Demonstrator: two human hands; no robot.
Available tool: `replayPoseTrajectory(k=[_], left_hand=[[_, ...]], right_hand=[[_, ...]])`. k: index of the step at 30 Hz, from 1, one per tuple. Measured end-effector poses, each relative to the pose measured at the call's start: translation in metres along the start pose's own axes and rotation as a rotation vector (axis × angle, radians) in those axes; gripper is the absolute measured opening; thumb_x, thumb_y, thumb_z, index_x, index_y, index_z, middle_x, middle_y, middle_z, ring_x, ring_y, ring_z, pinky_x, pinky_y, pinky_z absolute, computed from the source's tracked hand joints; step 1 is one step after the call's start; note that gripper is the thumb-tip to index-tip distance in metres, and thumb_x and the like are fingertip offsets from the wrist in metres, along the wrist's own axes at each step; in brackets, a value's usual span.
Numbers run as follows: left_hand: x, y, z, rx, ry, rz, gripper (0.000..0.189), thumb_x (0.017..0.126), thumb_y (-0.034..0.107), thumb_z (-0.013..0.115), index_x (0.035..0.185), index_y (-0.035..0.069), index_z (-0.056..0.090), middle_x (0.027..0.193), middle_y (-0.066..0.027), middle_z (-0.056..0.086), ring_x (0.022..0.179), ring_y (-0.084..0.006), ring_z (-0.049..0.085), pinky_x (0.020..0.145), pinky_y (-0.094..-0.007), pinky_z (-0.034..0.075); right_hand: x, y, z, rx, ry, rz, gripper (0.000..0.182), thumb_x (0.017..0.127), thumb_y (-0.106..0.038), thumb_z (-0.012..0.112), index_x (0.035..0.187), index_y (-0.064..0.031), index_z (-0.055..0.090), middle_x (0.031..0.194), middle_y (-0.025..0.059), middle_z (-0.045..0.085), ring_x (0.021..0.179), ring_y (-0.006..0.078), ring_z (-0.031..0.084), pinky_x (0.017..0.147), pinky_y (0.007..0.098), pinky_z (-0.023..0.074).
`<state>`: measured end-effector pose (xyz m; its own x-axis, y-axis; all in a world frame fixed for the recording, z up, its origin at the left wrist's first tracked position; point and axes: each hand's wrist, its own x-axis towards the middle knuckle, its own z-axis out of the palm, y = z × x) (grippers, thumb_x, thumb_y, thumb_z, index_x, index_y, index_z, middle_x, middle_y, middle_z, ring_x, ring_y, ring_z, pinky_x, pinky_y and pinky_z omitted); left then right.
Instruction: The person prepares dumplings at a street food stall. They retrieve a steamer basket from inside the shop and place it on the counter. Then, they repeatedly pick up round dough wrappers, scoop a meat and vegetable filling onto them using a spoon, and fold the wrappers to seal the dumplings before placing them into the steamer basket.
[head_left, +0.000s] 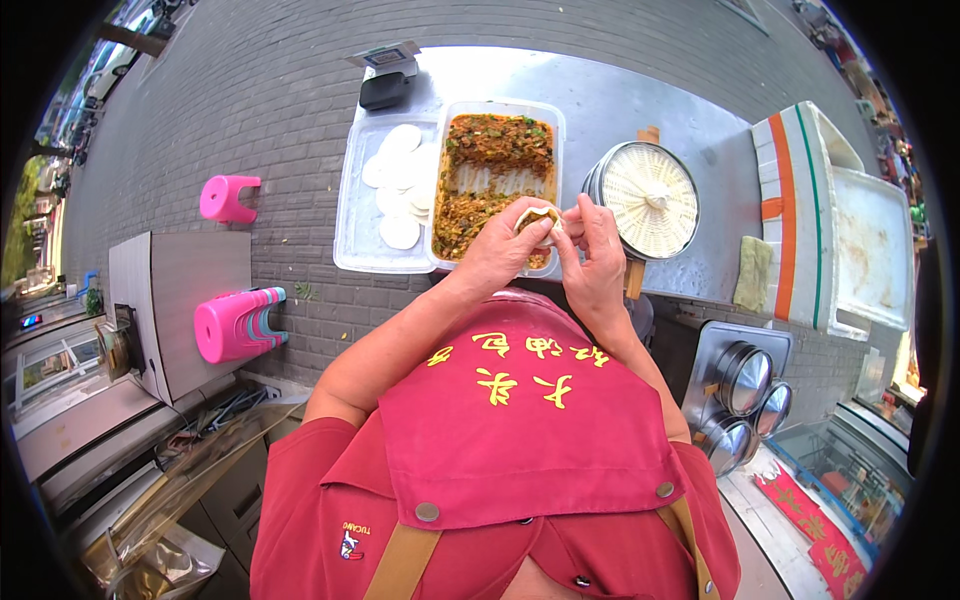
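Note:
My left hand (510, 238) holds a round dough wrapper (537, 219) with filling in it, thumb over the filling. At the wrapper's right edge, the thumb and forefinger of my right hand (595, 244) pinch the dough. Both hands are over the near right corner of a plastic tub (560, 135) of chopped filling (501, 142). To the tub's left, flat white wrappers (400, 232) lie in a shallow clear tray (352, 240). A round steamer with a woven lid (649, 201) stands right of my hands.
The metal table (600, 82) carries a black case (384, 91) at its far left corner. A foam box (814, 225) and a folded cloth (753, 274) are at the right. Small metal steamers (745, 377) sit on a lower tray. Pink stools (232, 326) stand left.

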<state>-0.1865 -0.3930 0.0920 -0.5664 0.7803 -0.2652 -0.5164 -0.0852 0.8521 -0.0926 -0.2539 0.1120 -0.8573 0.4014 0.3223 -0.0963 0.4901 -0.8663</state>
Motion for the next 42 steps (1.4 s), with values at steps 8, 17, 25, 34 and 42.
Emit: replayPoseTrajectory(k=[8, 17, 25, 34, 42], left_hand=[[-0.002, 0.017, 0.000, 0.130, -0.022, -0.097, 0.033, 0.109, 0.033, 0.052, 0.129, 0.008, 0.059, 0.112, -0.0012, 0.065, 0.099, -0.0081, 0.060, 0.090, -0.0279, 0.051], [0.001, 0.035, -0.005, 0.200, -0.166, -0.195, 0.030, 0.109, 0.026, 0.045, 0.126, 0.006, 0.060, 0.104, -0.0018, 0.062, 0.096, -0.0093, 0.058, 0.088, -0.0285, 0.051], [-0.002, 0.046, -0.004, 0.354, -0.229, -0.167, 0.036, 0.109, 0.032, 0.042, 0.125, 0.006, 0.060, 0.104, -0.0036, 0.062, 0.095, -0.0118, 0.058, 0.085, -0.0318, 0.053], [0.002, 0.036, -0.001, 0.089, -0.091, -0.164, 0.061, 0.108, 0.051, 0.036, 0.152, 0.009, 0.039, 0.131, -0.0129, 0.060, 0.116, -0.0228, 0.063, 0.096, -0.0401, 0.056], [-0.010, -0.010, 0.019, 0.160, 0.162, 0.164, 0.040, 0.111, 0.029, 0.043, 0.143, 0.005, 0.043, 0.117, -0.0108, 0.061, 0.105, -0.0160, 0.065, 0.091, -0.0322, 0.057]], right_hand=[[-0.003, 0.011, -0.002, -0.066, -0.043, -0.073, 0.045, 0.090, 0.004, 0.067, 0.134, 0.0038, 0.054, 0.101, 0.0160, 0.064, 0.083, 0.0281, 0.067, 0.071, 0.0376, 0.0545], [0.002, 0.005, -0.002, -0.139, -0.023, -0.197, 0.048, 0.089, 0.006, 0.069, 0.135, 0.0041, 0.054, 0.098, 0.0146, 0.062, 0.082, 0.0264, 0.066, 0.071, 0.0355, 0.0556], [-0.002, -0.002, -0.003, -0.216, -0.016, -0.239, 0.044, 0.091, 0.001, 0.066, 0.133, 0.0045, 0.054, 0.103, 0.0170, 0.062, 0.089, 0.0349, 0.065, 0.073, 0.0402, 0.0541], [0.000, -0.002, -0.002, -0.033, 0.088, 0.001, 0.035, 0.090, -0.001, 0.070, 0.124, 0.0024, 0.063, 0.094, 0.0134, 0.066, 0.081, 0.0287, 0.067, 0.071, 0.0374, 0.0536], [-0.010, 0.012, 0.008, 0.021, 0.032, 0.031, 0.040, 0.090, -0.001, 0.070, 0.129, 0.0022, 0.060, 0.096, 0.0121, 0.066, 0.081, 0.0244, 0.067, 0.071, 0.0357, 0.0537]])
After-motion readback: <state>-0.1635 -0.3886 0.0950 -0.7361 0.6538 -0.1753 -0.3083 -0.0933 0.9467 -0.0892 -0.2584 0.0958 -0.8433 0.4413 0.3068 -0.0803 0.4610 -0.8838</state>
